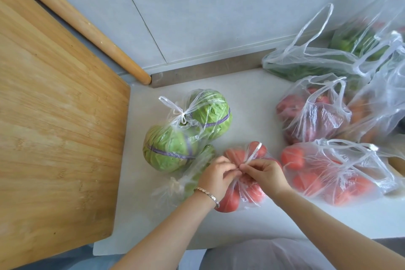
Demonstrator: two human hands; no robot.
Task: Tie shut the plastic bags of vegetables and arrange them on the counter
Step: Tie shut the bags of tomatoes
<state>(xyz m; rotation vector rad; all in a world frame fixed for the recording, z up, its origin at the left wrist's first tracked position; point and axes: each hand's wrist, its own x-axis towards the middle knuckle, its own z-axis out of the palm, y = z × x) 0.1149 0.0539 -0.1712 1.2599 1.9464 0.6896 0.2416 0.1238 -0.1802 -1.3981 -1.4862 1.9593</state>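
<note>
white counter (252, 98), wooden board (54, 116) off to the left. the tomato bag (243, 193) sits right under both hands, mid-tie i'd say. left hand (215, 176) and right hand (263, 174) meet fingertip to fingertip over its gathered neck, each pinching a handle strip. one handle loop (254, 151) runs up and away from the right fingers. the cabbage bag (186, 131) beside it is already knotted. second tomato bag (328, 173) on the right looks not yet tied.

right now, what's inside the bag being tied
Red tomatoes show through the clear bag. The left hand and right hand pinch its handles over the middle, so the count and anything beneath are hidden.
</note>
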